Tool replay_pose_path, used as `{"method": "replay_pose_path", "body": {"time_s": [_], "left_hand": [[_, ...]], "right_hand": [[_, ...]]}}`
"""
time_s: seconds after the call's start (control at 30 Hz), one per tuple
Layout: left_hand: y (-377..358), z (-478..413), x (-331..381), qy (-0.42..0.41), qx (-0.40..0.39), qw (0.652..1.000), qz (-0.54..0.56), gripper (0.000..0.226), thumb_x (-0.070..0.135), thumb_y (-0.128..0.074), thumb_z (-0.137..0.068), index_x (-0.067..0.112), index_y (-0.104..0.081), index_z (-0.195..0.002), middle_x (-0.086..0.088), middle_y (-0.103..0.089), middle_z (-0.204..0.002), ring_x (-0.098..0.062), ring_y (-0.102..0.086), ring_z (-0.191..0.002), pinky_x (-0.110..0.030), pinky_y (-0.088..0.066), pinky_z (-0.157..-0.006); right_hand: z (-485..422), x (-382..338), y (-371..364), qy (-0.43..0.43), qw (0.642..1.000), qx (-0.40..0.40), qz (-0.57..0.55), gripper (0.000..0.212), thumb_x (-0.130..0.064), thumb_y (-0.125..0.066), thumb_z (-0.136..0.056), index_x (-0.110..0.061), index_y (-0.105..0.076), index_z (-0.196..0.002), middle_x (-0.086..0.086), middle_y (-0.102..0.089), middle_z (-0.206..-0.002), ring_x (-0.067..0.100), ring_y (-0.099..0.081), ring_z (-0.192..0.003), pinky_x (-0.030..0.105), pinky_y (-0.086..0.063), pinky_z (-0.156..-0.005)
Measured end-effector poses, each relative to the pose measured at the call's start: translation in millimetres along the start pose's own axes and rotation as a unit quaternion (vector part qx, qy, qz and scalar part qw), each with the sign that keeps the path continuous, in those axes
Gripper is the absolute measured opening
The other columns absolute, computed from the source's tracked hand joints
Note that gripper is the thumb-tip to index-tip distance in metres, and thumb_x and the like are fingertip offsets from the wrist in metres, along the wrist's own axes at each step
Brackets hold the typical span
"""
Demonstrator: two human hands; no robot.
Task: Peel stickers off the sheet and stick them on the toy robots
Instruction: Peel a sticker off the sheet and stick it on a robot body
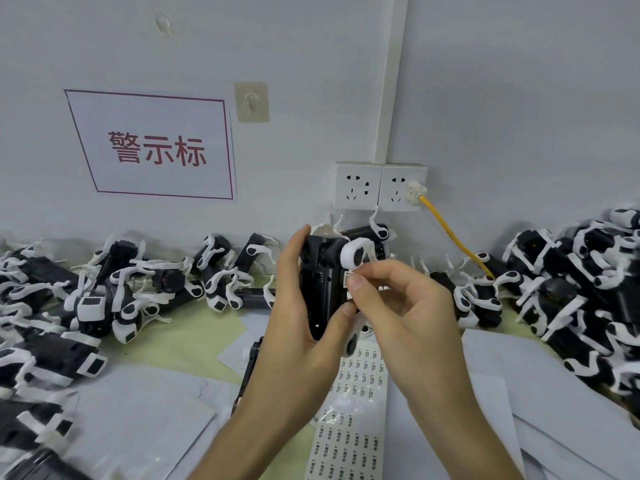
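My left hand (298, 306) grips a black toy robot (320, 271) with white limbs, held upright above the table in the middle of the view. My right hand (398, 303) pinches a small white sticker (348, 274) between thumb and forefinger, right against the robot's right side. The sticker sheet (349, 427), a long strip with rows of small printed labels, lies on the table below my hands. Part of the robot is hidden by my fingers.
Piles of black-and-white toy robots lie at the left (69, 306), along the wall (225, 271) and at the right (571, 289). White paper sheets (138, 410) cover the table. Wall sockets (379, 187) with a yellow cable (453, 233) are behind.
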State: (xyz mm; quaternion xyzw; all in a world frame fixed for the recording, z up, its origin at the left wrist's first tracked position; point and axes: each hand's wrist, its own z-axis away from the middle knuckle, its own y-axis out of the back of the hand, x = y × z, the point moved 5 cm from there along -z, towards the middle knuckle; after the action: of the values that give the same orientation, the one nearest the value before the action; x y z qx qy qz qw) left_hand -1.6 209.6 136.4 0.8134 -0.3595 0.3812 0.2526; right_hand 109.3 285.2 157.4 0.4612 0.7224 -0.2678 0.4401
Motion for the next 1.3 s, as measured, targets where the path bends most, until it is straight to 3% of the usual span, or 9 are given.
{"method": "replay_pose_path", "body": {"time_s": [0.2, 0.33, 0.5, 0.67, 0.77, 0.87, 0.97, 1.1, 1.3], "left_hand": [[-2, 1, 1, -0.009, -0.001, 1.000, 0.010, 0.077, 0.021, -0.063, -0.093, 0.059, -0.024, -0.147, 0.020, -0.061, -0.119, -0.014, -0.066, -0.082, -0.028, -0.056, -0.067], [-3, 1, 3, -0.007, 0.002, 1.000, -0.007, 0.077, 0.026, -0.062, -0.093, 0.062, -0.022, -0.146, 0.004, -0.055, -0.140, -0.034, -0.062, -0.118, -0.057, -0.054, -0.097], [-4, 2, 5, -0.008, 0.012, 1.000, -0.008, 0.077, 0.023, -0.062, -0.093, 0.061, -0.022, -0.147, 0.003, -0.055, -0.141, -0.034, -0.061, -0.120, -0.065, -0.051, -0.099], [-4, 2, 4, -0.016, 0.002, 1.000, -0.010, 0.078, 0.019, -0.058, -0.094, 0.056, -0.021, -0.151, 0.011, -0.060, -0.131, -0.015, -0.062, -0.095, -0.043, -0.057, -0.084], [-4, 2, 5, -0.004, -0.019, 1.000, 0.020, 0.081, 0.013, -0.058, -0.096, 0.051, -0.019, -0.156, 0.020, -0.065, -0.118, -0.006, -0.065, -0.085, -0.025, -0.055, -0.072], [-3, 3, 6, 0.022, -0.032, 0.995, 0.088, 0.078, 0.013, -0.061, -0.096, 0.043, -0.024, -0.158, 0.031, -0.061, -0.132, 0.004, -0.061, -0.120, -0.009, -0.049, -0.089], [-2, 2, 3, 0.070, -0.032, 0.980, 0.182, 0.072, 0.018, -0.061, -0.092, 0.046, -0.035, -0.153, 0.016, -0.064, -0.139, -0.007, -0.059, -0.130, -0.015, -0.048, -0.101], [0, -1, 2, 0.113, -0.001, 0.967, 0.230, 0.045, 0.032, -0.064, -0.091, 0.040, -0.060, -0.135, 0.002, -0.074, -0.121, -0.017, -0.071, -0.114, -0.020, -0.056, -0.087], [3, -5, 5, 0.100, 0.013, 0.977, 0.188, 0.042, 0.032, -0.058, -0.095, 0.023, -0.060, -0.136, 0.002, -0.076, -0.112, -0.013, -0.073, -0.104, -0.020, -0.056, -0.081]], "right_hand": [[1, 0, -1, 0.006, 1.000, 0.011, -0.004, 0.012, -0.015, -0.073, -0.092, -0.024, -0.075, -0.085, -0.010, -0.073, -0.077, 0.002, -0.067, -0.066, 0.010, -0.048, -0.059], [2, 0, -2, 0.011, 1.000, 0.021, -0.019, 0.012, -0.011, -0.072, -0.092, -0.019, -0.075, -0.085, -0.007, -0.072, -0.073, 0.001, -0.064, -0.059, 0.010, -0.047, -0.052], [3, 3, -2, 0.012, 0.999, 0.032, -0.027, 0.011, -0.010, -0.073, -0.092, -0.017, -0.075, -0.084, -0.004, -0.072, -0.074, 0.006, -0.066, -0.058, 0.012, -0.048, -0.050], [-2, 10, 3, -0.026, 0.998, 0.017, -0.048, 0.011, -0.017, -0.082, -0.085, -0.016, -0.075, -0.077, 0.000, -0.075, -0.075, 0.011, -0.071, -0.069, 0.021, -0.055, -0.066], [-5, 12, 8, -0.061, 0.995, 0.009, -0.083, 0.031, -0.037, -0.085, -0.068, -0.009, -0.071, -0.071, 0.005, -0.073, -0.069, 0.012, -0.070, -0.067, 0.020, -0.055, -0.066], [-5, 10, 1, -0.051, 0.996, -0.021, -0.074, 0.032, -0.041, -0.084, -0.079, -0.012, -0.071, -0.077, 0.012, -0.070, -0.076, 0.018, -0.067, -0.072, 0.032, -0.056, -0.072], [-3, 9, -9, -0.044, 0.994, -0.068, -0.076, 0.022, -0.037, -0.066, -0.089, -0.017, -0.068, -0.083, 0.015, -0.068, -0.086, 0.034, -0.064, -0.084, 0.051, -0.054, -0.085], [-3, -1, -10, -0.011, 0.989, -0.122, -0.083, 0.017, -0.030, -0.060, -0.092, -0.019, -0.067, -0.082, 0.008, -0.059, -0.077, 0.017, -0.055, -0.075, 0.029, -0.049, -0.073], [0, -7, -14, 0.020, 0.982, -0.161, -0.097, 0.020, -0.021, -0.059, -0.093, -0.023, -0.064, -0.074, -0.004, -0.054, -0.068, 0.010, -0.050, -0.067, 0.017, -0.044, -0.064]]}}
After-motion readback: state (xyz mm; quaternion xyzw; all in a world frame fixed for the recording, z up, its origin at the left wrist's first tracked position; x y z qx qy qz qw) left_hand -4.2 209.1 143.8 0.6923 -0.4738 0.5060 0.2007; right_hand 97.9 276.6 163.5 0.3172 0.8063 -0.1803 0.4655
